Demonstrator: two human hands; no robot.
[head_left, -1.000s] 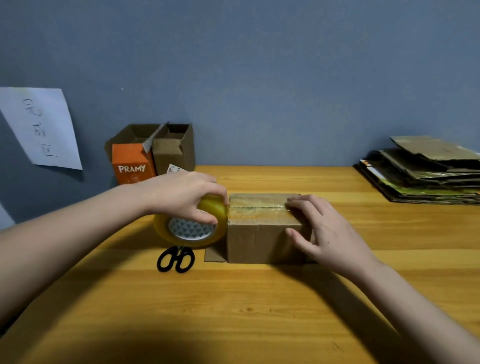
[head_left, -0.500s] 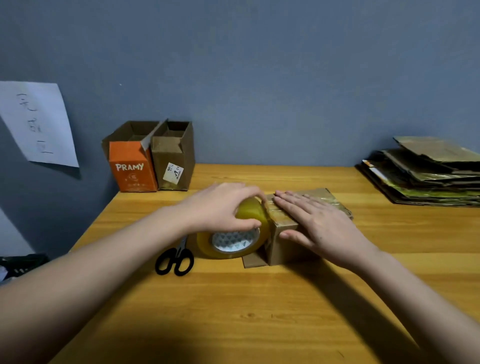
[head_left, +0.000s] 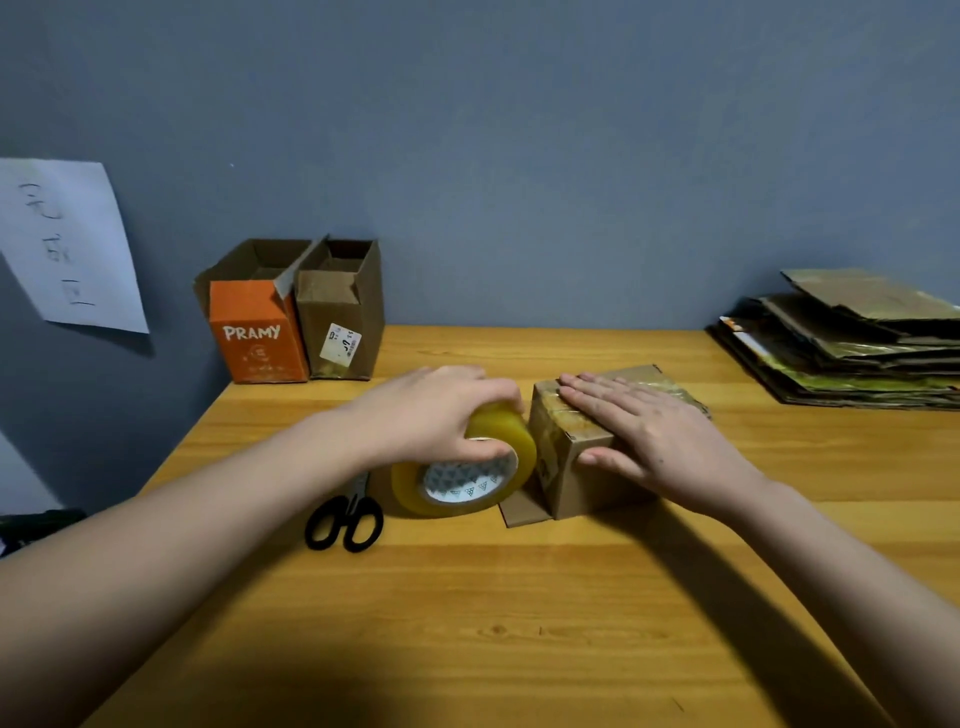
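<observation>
The left hand (head_left: 436, 410) is still gripping the tape roll (head_left: 467, 480) beside the closed box (head_left: 569, 473), the flat right hand (head_left: 660, 436) pressing its taped top.

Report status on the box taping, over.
Left hand grips tape roll at left end of cardboard box. Right hand flat on box top, pressing down. Scissors lie left of roll, not in the way.
</observation>
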